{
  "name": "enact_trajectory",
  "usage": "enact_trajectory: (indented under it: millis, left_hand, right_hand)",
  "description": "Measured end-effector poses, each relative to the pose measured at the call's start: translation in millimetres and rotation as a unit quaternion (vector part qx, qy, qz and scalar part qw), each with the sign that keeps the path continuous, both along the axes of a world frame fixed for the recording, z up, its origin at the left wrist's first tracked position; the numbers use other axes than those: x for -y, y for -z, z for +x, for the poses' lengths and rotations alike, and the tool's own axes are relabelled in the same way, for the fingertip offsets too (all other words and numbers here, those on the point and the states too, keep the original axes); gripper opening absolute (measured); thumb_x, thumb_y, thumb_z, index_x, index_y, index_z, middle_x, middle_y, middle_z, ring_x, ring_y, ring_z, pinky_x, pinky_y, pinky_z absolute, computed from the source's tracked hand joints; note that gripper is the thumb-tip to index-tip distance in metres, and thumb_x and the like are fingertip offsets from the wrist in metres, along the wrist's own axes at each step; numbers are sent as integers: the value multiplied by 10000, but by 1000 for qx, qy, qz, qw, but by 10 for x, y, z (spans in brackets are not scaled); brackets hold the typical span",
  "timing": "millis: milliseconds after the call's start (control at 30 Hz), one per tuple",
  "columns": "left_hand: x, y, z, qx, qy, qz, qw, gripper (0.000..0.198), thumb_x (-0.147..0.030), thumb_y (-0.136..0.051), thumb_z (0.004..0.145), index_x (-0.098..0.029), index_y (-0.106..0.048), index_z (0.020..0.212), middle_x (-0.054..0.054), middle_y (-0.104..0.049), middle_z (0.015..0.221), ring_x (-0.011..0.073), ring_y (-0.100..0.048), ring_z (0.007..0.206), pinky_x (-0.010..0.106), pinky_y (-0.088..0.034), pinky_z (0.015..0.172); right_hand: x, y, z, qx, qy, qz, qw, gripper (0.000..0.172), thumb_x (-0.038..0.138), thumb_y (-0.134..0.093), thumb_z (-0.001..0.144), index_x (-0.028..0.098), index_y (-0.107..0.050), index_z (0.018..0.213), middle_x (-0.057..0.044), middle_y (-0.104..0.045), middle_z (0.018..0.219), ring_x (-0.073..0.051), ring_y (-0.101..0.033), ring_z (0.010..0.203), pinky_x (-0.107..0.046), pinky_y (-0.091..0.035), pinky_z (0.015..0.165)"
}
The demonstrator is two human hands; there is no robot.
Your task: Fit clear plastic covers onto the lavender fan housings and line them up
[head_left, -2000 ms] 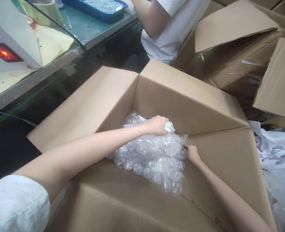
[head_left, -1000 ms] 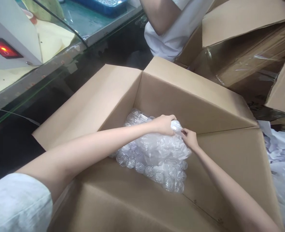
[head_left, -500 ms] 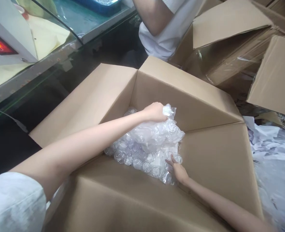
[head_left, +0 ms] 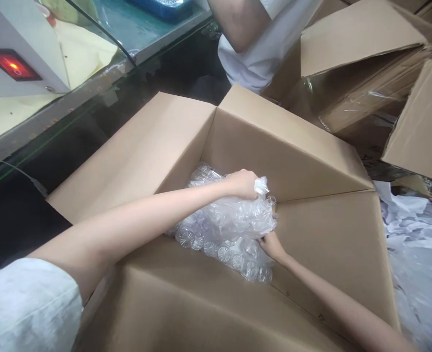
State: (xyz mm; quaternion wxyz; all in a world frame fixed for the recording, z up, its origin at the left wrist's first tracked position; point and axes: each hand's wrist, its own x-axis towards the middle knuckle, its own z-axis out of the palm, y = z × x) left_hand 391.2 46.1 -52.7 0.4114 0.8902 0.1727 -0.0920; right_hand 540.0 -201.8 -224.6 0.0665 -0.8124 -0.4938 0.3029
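Clear plastic bag (head_left: 234, 220) of small transparent bottles sits deep in open cardboard box (head_left: 311, 146), toward the far corner, bottle bottoms showing as round discs along its near edge.

Head view: left hand (head_left: 243, 183) reaches in from lower left, fingers closed tight round the bunched, twisted neck of the bag at its top, w/ a tuft of film sticking out past the knuckles. Right hand (head_left: 270, 244) comes in from lower right along the box wall, pressed vs. the bag's right-hand lower side; fingers partly curled into the film, but can't tell if they actually pinch it or only push. Both forearms cross the near flap of the box. White sleeve (head_left: 29, 308) at bottom left belongs to the left arm.

Beyond the box a 2nd person in a white shirt (head_left: 263, 54) stands at a bench (head_left: 91, 98), only arm and torso in frame. On the bench, a white machine w/ lit red switch (head_left: 12, 66) at left, blue tray (head_left: 161, 7) at top edge. More opened cartons (head_left: 358, 44) stacked at right, crumpled white wrapping (head_left: 417, 234) just beside box's right flap.
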Motion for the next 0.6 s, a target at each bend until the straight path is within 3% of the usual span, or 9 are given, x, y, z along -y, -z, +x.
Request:
enact_trajectory:
  millis: [100,167,267,367,467,600]
  left_hand:
    - [145,75,15,6,60,-10,998,510,-207,-687,632,-201,-628,1139,70,-708,1085,249,-662,970,281,-500,764]
    - [233,115,24,-11,82,-13,996,409,-225,-717,612,-192,-684,1019,70,-729,1001,258,-676,937,281,-509,766]
    - [243,139,24,-39,55,12,998,242,-216,-703,626,-133,-703,853,144,-727,906,310,-681,919,330,-518,755]
    - [135,102,11,-42,17,22,999,199,-224,-680,648,-105,-691,806,173,-714,868,320,-684,883,345,-518,727]
    - [39,16,11,-12,-9,9,1000,179,-239,-646,678,-103,-679,789,161,-704,854,306,-682,849,347,-513,709]
    - [-53,-109,41,37,-68,-12,997,212,-178,-641,675,-107,-668,872,171,-684,982,320,-643,997,361,-496,791]
  right_hand:
    - [-251,-281,-1,-21,5,54,998,203,322,-626,921,121,-646,900,-12,-659,859,-171,-646,784,-323,-549,715]
    - [-391,-448,69,-31,16,79,996,211,328,-640,901,121,-654,936,-14,-667,863,-187,-654,804,-324,-547,723]
    - [-409,-564,226,-30,51,91,994,259,328,-590,919,141,-633,1092,-60,-682,1002,-199,-661,874,-331,-547,764]
    - [-111,-470,314,0,86,35,996,266,302,-588,924,141,-620,1133,-96,-668,1090,-207,-662,907,-375,-547,809]
    - [370,-216,226,30,98,-69,992,286,237,-680,872,143,-629,1137,-113,-615,1227,-245,-631,1030,-463,-515,911]
    - [839,127,-6,22,79,-161,983,427,127,-690,849,173,-589,1262,-133,-455,1446,-262,-607,1113,-471,-504,957]
